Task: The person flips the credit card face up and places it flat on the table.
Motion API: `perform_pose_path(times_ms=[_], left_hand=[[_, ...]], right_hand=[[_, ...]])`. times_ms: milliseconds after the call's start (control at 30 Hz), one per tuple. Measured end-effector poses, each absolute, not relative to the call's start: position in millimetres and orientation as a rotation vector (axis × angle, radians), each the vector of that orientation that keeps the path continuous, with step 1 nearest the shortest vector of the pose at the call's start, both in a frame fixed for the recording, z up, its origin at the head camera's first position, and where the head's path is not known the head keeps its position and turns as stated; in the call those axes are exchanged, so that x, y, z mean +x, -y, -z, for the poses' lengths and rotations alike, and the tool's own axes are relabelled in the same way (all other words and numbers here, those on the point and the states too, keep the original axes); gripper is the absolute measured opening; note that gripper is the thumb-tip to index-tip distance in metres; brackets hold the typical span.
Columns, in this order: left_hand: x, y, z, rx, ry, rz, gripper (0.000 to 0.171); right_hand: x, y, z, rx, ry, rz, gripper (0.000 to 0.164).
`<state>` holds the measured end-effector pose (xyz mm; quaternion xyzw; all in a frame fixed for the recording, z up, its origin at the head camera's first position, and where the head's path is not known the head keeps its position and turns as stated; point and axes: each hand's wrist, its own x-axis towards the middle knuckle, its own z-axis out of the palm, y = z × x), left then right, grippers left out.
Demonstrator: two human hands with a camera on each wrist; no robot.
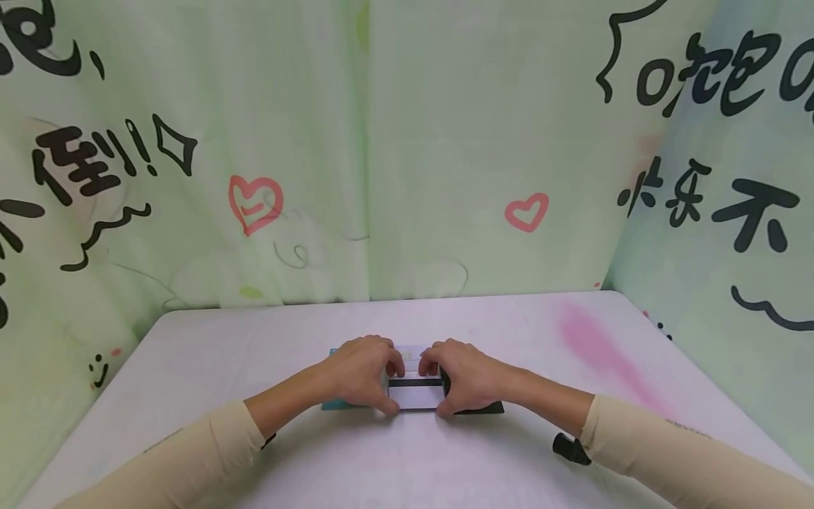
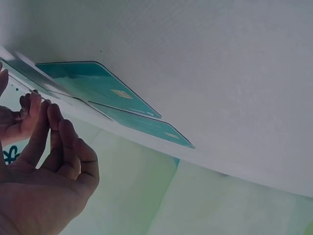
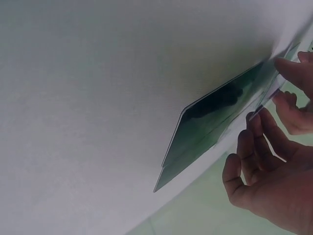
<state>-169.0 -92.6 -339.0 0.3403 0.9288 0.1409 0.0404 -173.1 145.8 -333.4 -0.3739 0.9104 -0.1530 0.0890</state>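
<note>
The left hand (image 1: pixel 364 371) at nine o'clock and the right hand (image 1: pixel 473 378) at three o'clock are pinching the pale striped card (image 1: pixel 416 398) between them. Toward nine o'clock, teal cards (image 2: pixel 105 88) lie on the white table (image 1: pixel 413 466).

I am seeing two hands (image 1: pixel 362 372), two teal cards (image 2: pixel 100 85) and one striped rectangle (image 1: pixel 416 398). I am counting two hearts (image 1: pixel 239 212).

The beige sleeves (image 1: pixel 674 459) bear small dark markings (image 1: pixel 689 428), with a black device (image 1: pixel 570 449) by the right cuff (image 1: pixel 591 424).
</note>
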Motion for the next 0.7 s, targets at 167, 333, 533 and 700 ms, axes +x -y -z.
perform_pose_path(times_ms=[167,333,533,700], left_hand=[[-168.7,92.9,338.5,1.045,-2.869,-0.410,0.036],[-169.4,93.7,336.1,1.040,-2.863,-0.431,0.037],[-169.7,95.7,332.1,1.029,-2.867,-0.466,0.038],[-169.9,97.7,330.7,1.011,-2.877,-0.503,0.038]], right_hand=[[-173.4,-147.2,332.7,-1.107,-2.720,0.449,0.049],[-174.6,-147.9,330.6,-1.101,-2.721,0.451,0.048],[-177.1,-147.9,328.0,-1.096,-2.738,0.456,0.048],[-177.1,-148.3,325.6,-1.093,-2.749,0.471,0.048]])
